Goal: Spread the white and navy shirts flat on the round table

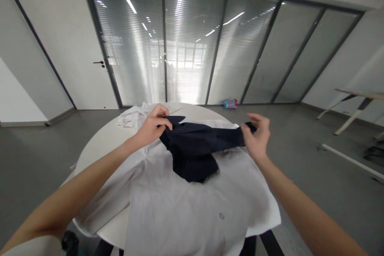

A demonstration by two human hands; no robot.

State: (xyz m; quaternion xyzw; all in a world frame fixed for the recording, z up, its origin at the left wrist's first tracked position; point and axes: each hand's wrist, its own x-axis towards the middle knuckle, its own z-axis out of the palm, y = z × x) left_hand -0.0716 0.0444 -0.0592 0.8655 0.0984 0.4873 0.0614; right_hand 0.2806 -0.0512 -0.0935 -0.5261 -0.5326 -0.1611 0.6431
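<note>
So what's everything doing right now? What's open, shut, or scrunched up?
left hand: shut around a corner of the navy garment
right hand: pinching the other end of the navy garment
navy garment: bunched up on the white shirt
white shirt: spread out, hanging over the round table
crumpled white cloth: heaped at the round table's far edge
door: shut
window blinds: down
blue bottle: lying on its side on the floor

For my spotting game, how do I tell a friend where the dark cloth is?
Find the round table in front of the glass wall. A white shirt lies spread on it, with the dark cloth on top. It's the only dark thing on the table, held up by the left hand and right hand.
</note>
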